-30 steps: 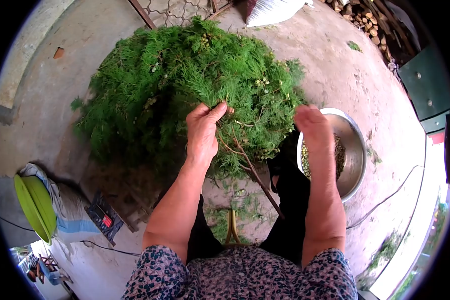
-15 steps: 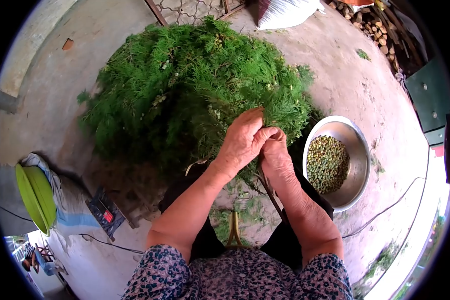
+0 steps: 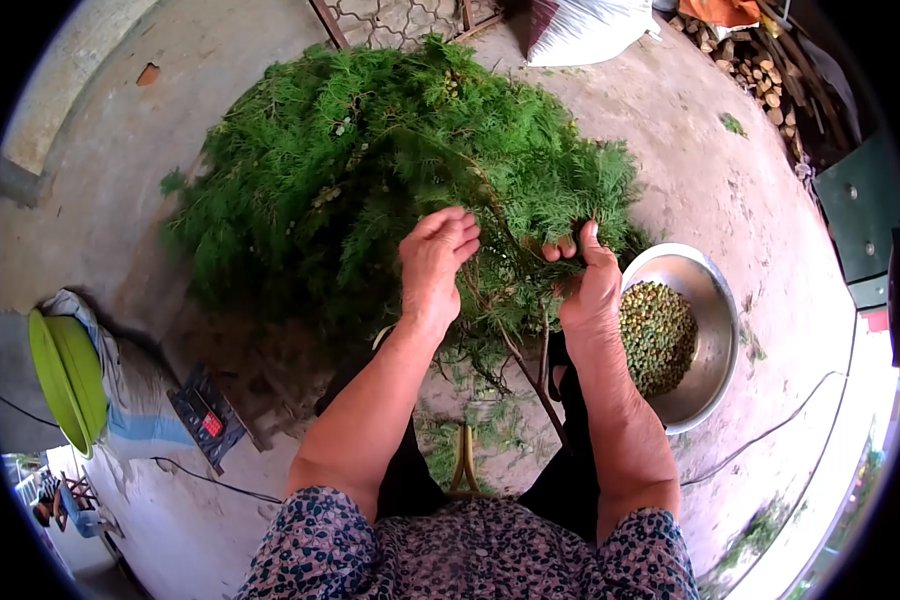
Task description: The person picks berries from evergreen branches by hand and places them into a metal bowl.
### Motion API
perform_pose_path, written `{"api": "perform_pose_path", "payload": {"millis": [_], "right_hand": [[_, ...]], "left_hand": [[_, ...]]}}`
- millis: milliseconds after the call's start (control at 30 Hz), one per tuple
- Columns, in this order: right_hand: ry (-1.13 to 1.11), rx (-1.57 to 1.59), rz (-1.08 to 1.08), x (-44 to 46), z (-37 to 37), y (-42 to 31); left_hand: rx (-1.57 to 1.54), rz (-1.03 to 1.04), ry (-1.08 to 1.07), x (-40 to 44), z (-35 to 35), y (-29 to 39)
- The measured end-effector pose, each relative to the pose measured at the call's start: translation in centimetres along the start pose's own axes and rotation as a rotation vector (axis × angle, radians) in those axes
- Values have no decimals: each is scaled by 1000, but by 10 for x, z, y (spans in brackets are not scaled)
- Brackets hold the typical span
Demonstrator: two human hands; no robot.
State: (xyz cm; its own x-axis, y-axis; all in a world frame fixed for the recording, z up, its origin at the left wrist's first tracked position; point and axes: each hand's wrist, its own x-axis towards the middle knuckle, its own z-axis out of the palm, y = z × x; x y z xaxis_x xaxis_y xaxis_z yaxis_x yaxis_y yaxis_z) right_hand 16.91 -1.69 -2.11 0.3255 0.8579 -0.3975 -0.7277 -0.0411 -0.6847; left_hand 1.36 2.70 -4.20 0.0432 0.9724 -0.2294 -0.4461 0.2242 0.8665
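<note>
A large heap of green evergreen branches (image 3: 300,150) with small pale cones among the foliage lies before me. My right hand (image 3: 592,285) grips an evergreen branch (image 3: 530,215) at the heap's near right side, its thumb up and fingertips showing through the leaves. The branch's bare brown stem slants down between my knees. To the left of that branch, my left hand (image 3: 433,268) is apart from the right, with its fingers curled in; whatever they hold is hidden. Just right of my right hand stands a metal bowl (image 3: 712,375) partly filled with small green-brown cones (image 3: 656,335).
A lime-green basin (image 3: 65,385) leans beside a sack (image 3: 140,400) at left, near a dark tray-like object (image 3: 208,420). A white sack (image 3: 585,30), stacked firewood (image 3: 760,75) and a green cabinet (image 3: 855,205) stand farther back. A cable (image 3: 770,425) crosses the floor at right.
My hands, together at the branch before, have come apart. The left moved left and the right moved right, drawing the foliage with it. The bowl's near side is less covered.
</note>
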Motion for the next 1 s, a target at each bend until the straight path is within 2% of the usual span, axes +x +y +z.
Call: {"api": "perform_pose_path", "payload": {"millis": [33, 100, 167, 200, 267, 300, 367, 433, 567, 633, 700, 800, 933, 1000], "right_hand": [[-56, 140, 13, 0, 0, 0], [-56, 190, 26, 7, -6, 6], [-109, 405, 127, 10, -10, 10], [-135, 412, 151, 8, -8, 10], [-131, 334, 128, 4, -5, 7], [-124, 258, 101, 4, -4, 5], [-103, 175, 102, 3, -3, 6], [-215, 187, 26, -12, 13, 1], [-277, 117, 12, -24, 26, 7], [-271, 4, 43, -32, 29, 7], [-228, 62, 25, -31, 29, 7], [-121, -3, -24, -31, 31, 0], [-123, 237, 104, -24, 20, 3], [-135, 163, 41, -26, 23, 5]], "left_hand": [[15, -9, -37, 0, 2, -3], [-19, -30, -115, -1, 5, -8], [-60, -102, -102, 0, 12, -8], [-61, -99, -100, 2, 12, -8], [-77, -73, -213, 5, 14, -5], [-78, -67, -212, 2, 18, -2], [37, 157, -185, -8, 27, 6], [50, 186, -149, -11, 29, 9], [23, 280, -145, -4, 24, 3], [179, 346, -37, 1, 18, 0], [153, 357, -29, -1, 19, 3], [362, 541, 9, 2, 13, 0], [113, 477, -22, 1, 15, -2], [70, 459, -11, -3, 19, 5]]}}
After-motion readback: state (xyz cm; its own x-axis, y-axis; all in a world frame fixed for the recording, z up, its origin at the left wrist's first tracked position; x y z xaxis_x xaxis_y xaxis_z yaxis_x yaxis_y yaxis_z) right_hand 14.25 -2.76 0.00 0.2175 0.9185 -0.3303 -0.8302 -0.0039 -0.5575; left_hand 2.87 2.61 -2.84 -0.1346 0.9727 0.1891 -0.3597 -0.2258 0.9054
